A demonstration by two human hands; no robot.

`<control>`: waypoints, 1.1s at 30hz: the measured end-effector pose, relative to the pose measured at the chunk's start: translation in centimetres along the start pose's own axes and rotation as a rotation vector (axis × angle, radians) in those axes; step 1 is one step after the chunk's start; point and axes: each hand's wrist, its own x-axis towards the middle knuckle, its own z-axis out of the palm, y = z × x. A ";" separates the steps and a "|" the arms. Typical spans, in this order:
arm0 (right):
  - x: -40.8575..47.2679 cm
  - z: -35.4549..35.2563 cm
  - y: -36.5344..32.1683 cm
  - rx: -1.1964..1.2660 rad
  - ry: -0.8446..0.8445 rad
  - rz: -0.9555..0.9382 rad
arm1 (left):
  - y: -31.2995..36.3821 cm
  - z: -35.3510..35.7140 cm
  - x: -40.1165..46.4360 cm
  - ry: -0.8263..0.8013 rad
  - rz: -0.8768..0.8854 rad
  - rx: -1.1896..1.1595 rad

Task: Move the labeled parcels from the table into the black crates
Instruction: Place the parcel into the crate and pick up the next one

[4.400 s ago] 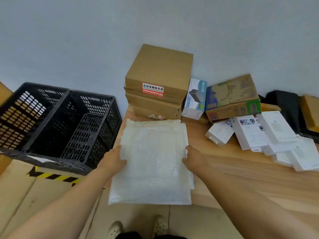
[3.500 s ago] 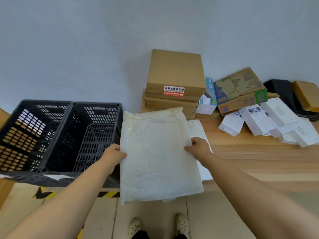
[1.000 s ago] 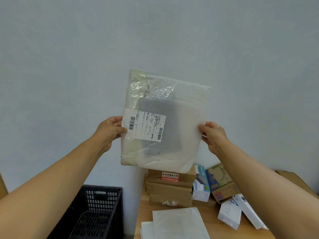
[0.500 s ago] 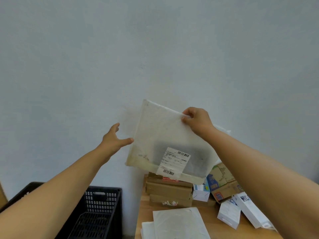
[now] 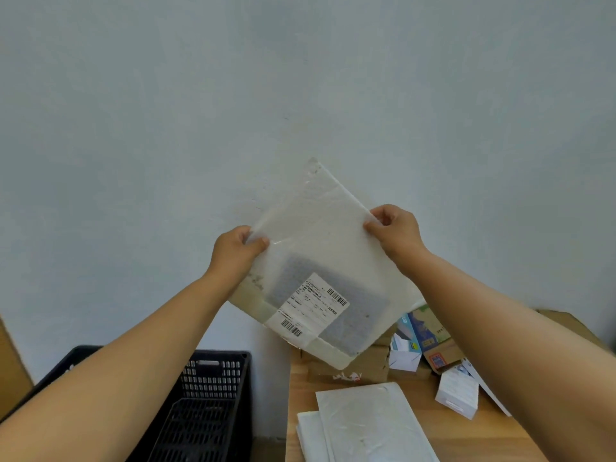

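Note:
I hold a white bubble-wrap parcel point(image 5: 328, 248) up in front of the wall, turned like a diamond. Its white barcode label point(image 5: 311, 305) faces me on the lower half. My left hand point(image 5: 235, 250) pinches the parcel's left corner. At the right corner my right hand point(image 5: 395, 230) grips it. A black crate point(image 5: 213, 405) stands low on the left, below my left arm. More white bubble mailers point(image 5: 363, 425) lie on the wooden table point(image 5: 473, 438) under the held parcel.
Brown cardboard boxes point(image 5: 360, 368) are stacked against the wall behind the mailers. Small white and blue product boxes point(image 5: 456, 391) lie on the table to the right. A grey wall fills the upper view.
My left hand, free half a second ago, has taken hold of the parcel's left corner. The parcel has rotated further, with its label now lower and facing me.

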 end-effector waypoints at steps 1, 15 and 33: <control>-0.3 0.2 0.5 0.008 0.013 0.022 | 0.1 -0.3 0.2 -0.007 0.015 0.010; -4.4 6.0 9.1 -0.007 0.002 0.436 | 0.7 -4.2 -0.8 0.200 0.005 0.040; -9.3 27.5 3.3 0.236 -0.486 0.348 | -8.6 -24.4 -7.6 0.703 -0.387 -0.142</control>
